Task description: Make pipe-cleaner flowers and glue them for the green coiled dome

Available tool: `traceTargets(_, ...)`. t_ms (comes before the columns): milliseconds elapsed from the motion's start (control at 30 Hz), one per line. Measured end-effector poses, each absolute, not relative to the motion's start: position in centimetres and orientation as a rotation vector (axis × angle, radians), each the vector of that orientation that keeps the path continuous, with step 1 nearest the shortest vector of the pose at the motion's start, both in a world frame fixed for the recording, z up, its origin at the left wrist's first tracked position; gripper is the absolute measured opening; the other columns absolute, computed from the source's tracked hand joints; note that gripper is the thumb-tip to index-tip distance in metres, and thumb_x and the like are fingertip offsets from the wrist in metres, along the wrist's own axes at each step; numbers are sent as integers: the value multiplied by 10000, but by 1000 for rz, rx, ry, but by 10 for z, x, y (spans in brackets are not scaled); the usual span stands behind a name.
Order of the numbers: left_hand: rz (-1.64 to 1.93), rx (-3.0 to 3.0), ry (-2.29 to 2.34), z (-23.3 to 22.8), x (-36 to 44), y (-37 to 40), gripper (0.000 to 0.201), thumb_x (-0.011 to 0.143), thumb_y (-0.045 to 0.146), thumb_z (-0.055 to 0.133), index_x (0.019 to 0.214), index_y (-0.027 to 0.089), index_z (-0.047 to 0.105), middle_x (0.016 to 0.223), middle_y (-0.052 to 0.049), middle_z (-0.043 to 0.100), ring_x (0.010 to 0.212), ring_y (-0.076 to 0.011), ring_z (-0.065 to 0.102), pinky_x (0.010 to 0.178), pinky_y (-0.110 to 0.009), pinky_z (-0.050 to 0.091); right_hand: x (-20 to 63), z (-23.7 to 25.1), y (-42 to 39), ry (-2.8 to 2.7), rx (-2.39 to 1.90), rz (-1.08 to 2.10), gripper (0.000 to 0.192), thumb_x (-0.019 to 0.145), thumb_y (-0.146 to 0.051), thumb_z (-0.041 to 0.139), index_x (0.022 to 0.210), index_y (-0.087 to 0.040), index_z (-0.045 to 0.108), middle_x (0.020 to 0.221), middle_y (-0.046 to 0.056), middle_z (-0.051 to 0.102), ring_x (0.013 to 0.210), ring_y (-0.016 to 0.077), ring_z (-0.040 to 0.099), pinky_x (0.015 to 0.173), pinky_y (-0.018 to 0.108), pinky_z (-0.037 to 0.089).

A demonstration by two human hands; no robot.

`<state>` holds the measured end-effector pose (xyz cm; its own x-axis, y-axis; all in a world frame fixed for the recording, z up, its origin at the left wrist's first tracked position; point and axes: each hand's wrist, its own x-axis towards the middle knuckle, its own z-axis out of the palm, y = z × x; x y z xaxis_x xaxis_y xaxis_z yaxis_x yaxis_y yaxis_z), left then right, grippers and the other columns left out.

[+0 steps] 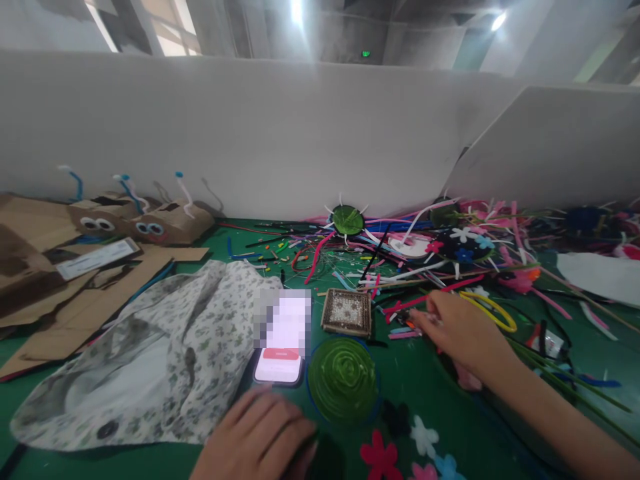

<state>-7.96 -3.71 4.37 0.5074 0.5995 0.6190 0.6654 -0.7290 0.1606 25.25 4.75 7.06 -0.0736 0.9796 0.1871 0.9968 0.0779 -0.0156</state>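
My left hand [257, 437] is low in the view, just in front of a lit phone [279, 370]. Its fingers are together and curled downward, slightly blurred, and whatever lies under the fingertips is hidden. To its right sits a round disc coiled in green [343, 380] with a blue rim. My right hand [453, 327] reaches in from the right, thumb and fingertips pinched at a small dark and orange thing that I cannot make out. Red, pink and blue pipe cleaner pieces [403, 330] lie by those fingertips. Left of them is a small square tray of white beads [347, 313].
Felt flowers [424, 437] lie at the front. A floral cloth [200, 347] and cardboard with googly-eyed boxes [173, 223] fill the left. Behind are many pipe cleaners, a green disc [347, 220], a flowered black disc [463, 247] and a white partition [280, 140]. A yellow ring [493, 307] lies right.
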Motion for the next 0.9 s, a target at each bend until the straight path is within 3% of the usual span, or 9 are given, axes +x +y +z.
traceTargets(67,-865,-2702,-1023,58,-78,-18,238,968,212,443,850,213,650,742,13,675,681,-143,614,725,-286,488,270,61,35,-2126,-2239,-168,357,876,-534,447,720,-213,467,702,58,604,631,202,578,568,295,352)
traceTargets(167,-570,-2750,-1033,71,-67,20,279,980,203,391,864,191,644,789,-33,666,737,-194,621,689,-333,488,283,44,19,-2066,-2396,-157,425,849,-610,434,823,-191,499,756,100,631,693,253,630,565,307,371)
traceTargets(333,-163,-2844,-1221,72,-23,92,257,978,221,414,944,159,660,923,-75,672,922,-221,630,810,-340,491,273,33,14,-2036,-2510,-101,484,838,-628,424,970,-169,501,823,132,662,769,308,670,522,310,365)
traceTargets(500,-68,-2927,-1207,64,6,134,152,910,212,541,960,198,684,984,-48,697,916,-192,664,718,-249,499,263,41,18,-1967,-2560,-125,300,859,-473,413,932,-192,490,746,97,663,687,275,673,508,289,340)
traceTargets(733,42,-2968,-1158,69,8,137,141,879,192,559,921,198,693,995,-60,706,944,-222,670,702,-269,511,272,50,1,-1698,-2527,-249,284,825,-498,434,917,-229,444,636,53,628,611,281,649,503,290,306)
traceTargets(900,73,-2984,-1131,67,10,137,138,880,183,556,892,189,693,952,-67,704,925,-215,669,710,-270,511,291,53,-5,-1447,-2287,60,337,766,-577,471,833,-256,393,688,26,629,581,238,622,528,299,380)
